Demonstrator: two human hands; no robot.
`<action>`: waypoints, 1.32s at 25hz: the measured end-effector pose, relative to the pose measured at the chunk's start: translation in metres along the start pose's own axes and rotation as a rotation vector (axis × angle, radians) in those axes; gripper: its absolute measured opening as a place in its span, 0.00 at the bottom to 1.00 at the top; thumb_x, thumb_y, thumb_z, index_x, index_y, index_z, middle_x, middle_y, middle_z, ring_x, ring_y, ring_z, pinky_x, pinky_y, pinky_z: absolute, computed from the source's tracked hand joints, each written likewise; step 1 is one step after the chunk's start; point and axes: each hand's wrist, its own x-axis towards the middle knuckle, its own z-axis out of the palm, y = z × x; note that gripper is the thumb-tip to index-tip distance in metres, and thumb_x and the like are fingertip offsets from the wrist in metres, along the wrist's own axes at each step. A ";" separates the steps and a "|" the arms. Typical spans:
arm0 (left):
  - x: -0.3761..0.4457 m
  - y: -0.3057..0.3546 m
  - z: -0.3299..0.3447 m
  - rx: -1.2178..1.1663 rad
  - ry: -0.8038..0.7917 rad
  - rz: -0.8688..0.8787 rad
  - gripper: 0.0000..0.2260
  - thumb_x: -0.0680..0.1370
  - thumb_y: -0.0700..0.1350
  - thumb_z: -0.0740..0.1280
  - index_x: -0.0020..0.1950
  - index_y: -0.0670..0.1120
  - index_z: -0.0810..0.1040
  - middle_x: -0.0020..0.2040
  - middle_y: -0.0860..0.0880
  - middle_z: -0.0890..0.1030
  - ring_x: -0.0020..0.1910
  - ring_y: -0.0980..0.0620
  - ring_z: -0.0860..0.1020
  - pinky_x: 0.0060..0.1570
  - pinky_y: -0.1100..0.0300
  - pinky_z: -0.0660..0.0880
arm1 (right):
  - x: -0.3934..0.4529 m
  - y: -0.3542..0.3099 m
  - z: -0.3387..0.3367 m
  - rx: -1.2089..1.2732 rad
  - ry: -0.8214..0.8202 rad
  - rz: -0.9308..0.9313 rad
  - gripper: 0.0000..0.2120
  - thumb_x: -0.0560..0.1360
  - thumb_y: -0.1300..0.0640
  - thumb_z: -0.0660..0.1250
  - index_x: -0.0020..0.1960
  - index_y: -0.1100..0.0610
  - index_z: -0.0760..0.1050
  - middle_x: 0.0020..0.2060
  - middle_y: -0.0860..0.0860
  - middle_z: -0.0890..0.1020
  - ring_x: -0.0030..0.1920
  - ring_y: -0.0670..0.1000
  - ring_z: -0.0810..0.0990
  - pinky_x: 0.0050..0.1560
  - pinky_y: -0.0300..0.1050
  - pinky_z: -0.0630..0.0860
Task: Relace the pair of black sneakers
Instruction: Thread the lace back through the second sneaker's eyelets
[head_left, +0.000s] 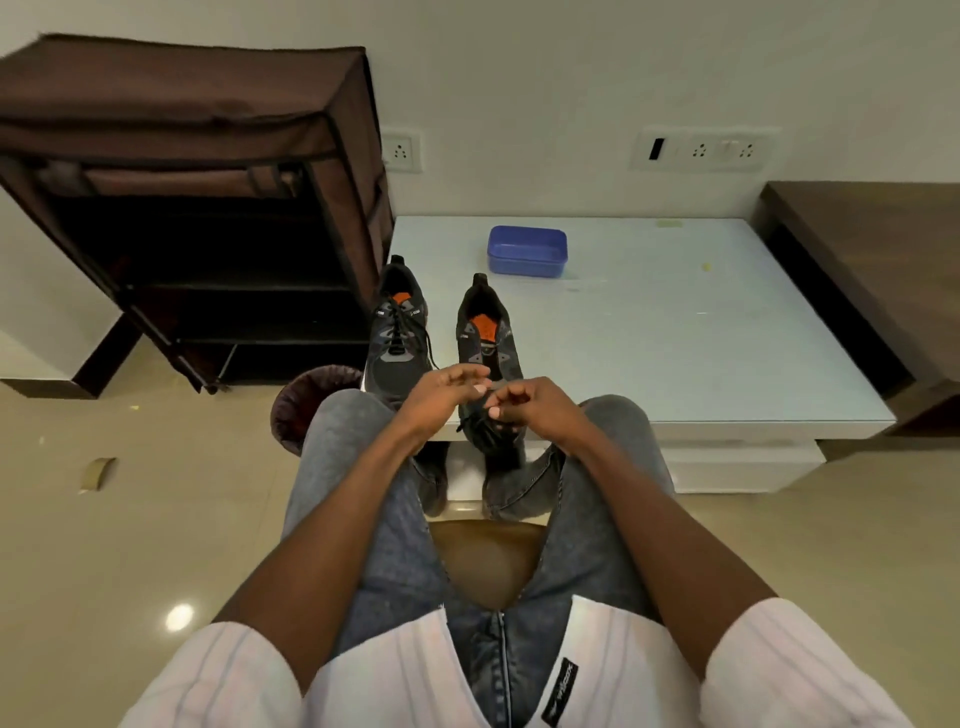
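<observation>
The person sits before the white counter (675, 332), where the laced left sneaker (397, 340) and the unlaced right sneaker (488, 343) stand side by side at its near edge. Both the left hand (441, 392) and the right hand (535, 405) hover over the right sneaker's toe, fingers curled and pinching the black lace (485, 413) near the lowest eyelets. To thread well, each should likely hold the lace close to its tip, keep both ends even, and pull snug before crossing upward.
</observation>
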 end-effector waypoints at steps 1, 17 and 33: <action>-0.005 -0.004 0.003 0.056 -0.040 -0.035 0.12 0.77 0.37 0.70 0.60 0.45 0.80 0.55 0.45 0.84 0.56 0.52 0.81 0.60 0.61 0.75 | -0.002 0.003 0.002 -0.015 0.008 0.008 0.06 0.73 0.62 0.73 0.50 0.59 0.84 0.39 0.49 0.85 0.39 0.46 0.81 0.41 0.38 0.76; 0.000 -0.028 -0.005 -0.090 0.421 -0.114 0.16 0.78 0.33 0.65 0.66 0.39 0.75 0.52 0.45 0.82 0.46 0.53 0.81 0.47 0.59 0.78 | 0.003 0.014 -0.006 0.485 0.063 0.116 0.07 0.78 0.67 0.65 0.54 0.64 0.78 0.41 0.56 0.84 0.30 0.49 0.75 0.29 0.40 0.71; -0.010 -0.019 0.010 0.060 -0.042 -0.038 0.03 0.80 0.38 0.67 0.50 0.40 0.80 0.37 0.44 0.81 0.34 0.50 0.79 0.40 0.56 0.80 | 0.003 0.018 -0.010 0.179 -0.048 0.077 0.04 0.73 0.66 0.71 0.47 0.64 0.81 0.36 0.58 0.81 0.27 0.48 0.74 0.26 0.37 0.68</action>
